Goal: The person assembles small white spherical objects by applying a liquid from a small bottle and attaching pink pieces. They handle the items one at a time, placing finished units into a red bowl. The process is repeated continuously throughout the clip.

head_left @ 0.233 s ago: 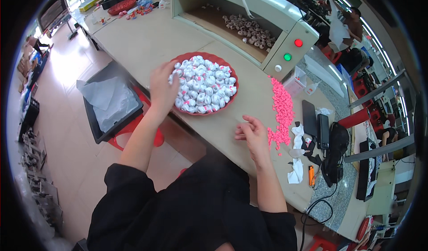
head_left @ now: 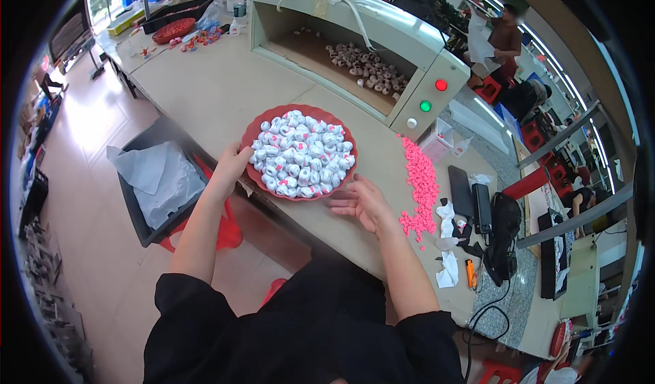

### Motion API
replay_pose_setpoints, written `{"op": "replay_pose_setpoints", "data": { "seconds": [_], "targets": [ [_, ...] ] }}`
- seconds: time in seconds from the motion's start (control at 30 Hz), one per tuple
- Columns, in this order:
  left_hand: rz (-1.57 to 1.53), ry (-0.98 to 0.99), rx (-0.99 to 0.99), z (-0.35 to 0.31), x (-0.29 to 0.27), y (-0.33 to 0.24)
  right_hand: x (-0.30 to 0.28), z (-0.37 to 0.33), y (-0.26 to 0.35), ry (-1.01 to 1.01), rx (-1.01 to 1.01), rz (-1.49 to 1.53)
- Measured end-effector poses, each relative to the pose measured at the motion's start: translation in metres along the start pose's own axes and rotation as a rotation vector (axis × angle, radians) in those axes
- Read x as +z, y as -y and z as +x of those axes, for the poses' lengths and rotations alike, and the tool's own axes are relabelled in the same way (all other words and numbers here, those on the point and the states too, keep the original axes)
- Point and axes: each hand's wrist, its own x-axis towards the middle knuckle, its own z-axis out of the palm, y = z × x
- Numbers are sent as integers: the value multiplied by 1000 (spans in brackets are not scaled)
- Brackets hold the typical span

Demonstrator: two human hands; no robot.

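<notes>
A round red plate (head_left: pixel 254 121) with a scalloped rim lies on the worktable. White rounded pieces (head_left: pixel 303 155) with grey markings and pink spots are heaped in it. At the plate's left edge my left hand (head_left: pixel 232 169) has its thumb over the rim and its other fingers mostly hidden below, gripping it. My right hand (head_left: pixel 365 205) is beside the plate's lower right edge, fingers apart and holding nothing. To the right of that hand, a long pile of small pink pieces (head_left: pixel 421 183) spreads over the tabletop.
A pale metal box with an open front (head_left: pixel 321 50) and coloured buttons stands behind, with small pieces inside. At right lie a black phone-like slab (head_left: pixel 461 190), an orange lighter (head_left: pixel 471 273) and a cable. A black tray (head_left: pixel 136 210) sits on a red stool at left. A person (head_left: pixel 505 39) stands far right.
My left hand has moved from over the white pieces to the plate's left rim. My right hand has come nearer the plate's right edge. The whole view has shifted slightly.
</notes>
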Motion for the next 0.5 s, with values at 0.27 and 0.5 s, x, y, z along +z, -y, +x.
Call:
{"op": "replay_pose_setpoints", "data": {
  "seconds": [0.27,0.5],
  "targets": [
    [-71,258,-297,18,-14,-12,21,33,-2,10,96,-85],
    [-224,325,-256,7,-21,-19,26,26,-17,-62,-31,-39]
  ]
}}
